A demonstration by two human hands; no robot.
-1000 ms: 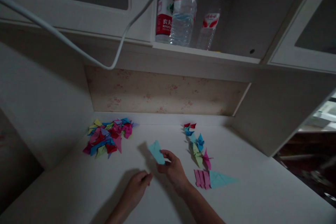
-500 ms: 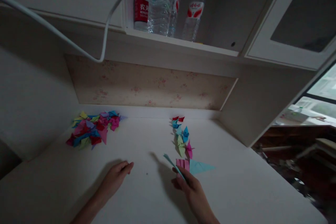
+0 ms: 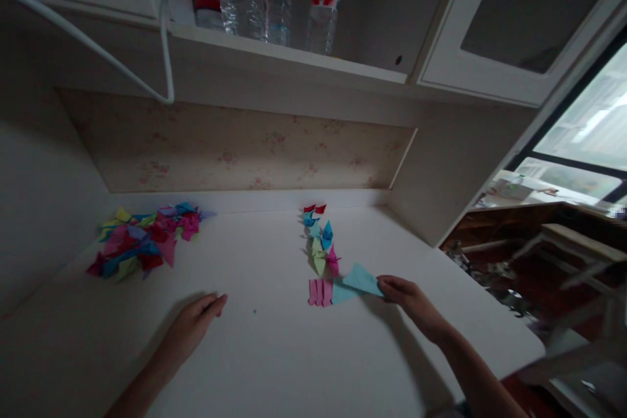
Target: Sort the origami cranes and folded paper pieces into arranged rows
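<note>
Toward the bench's [image 3: 274, 366] right edge tapers blue folded paper [image 3: 361, 279], long axis left-to-right, pinched by right hand [image 3: 404, 297]; left hand [image 3: 193, 320] curled closed.

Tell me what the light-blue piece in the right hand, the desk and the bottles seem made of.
Light-blue piece: matte, likely paper; thin, with straight edges. Desk: smooth, white, perhaps laminated board; its core is hidden. Bottles: glossy, probably clear plastic, judging by ridged, see-through walls.

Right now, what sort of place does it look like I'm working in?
Most likely a room at home, at a built-in desk: the white tabletop sits below a cupboard shelf holding plastic bottles, with a flower-patterned panel at the back.
</note>
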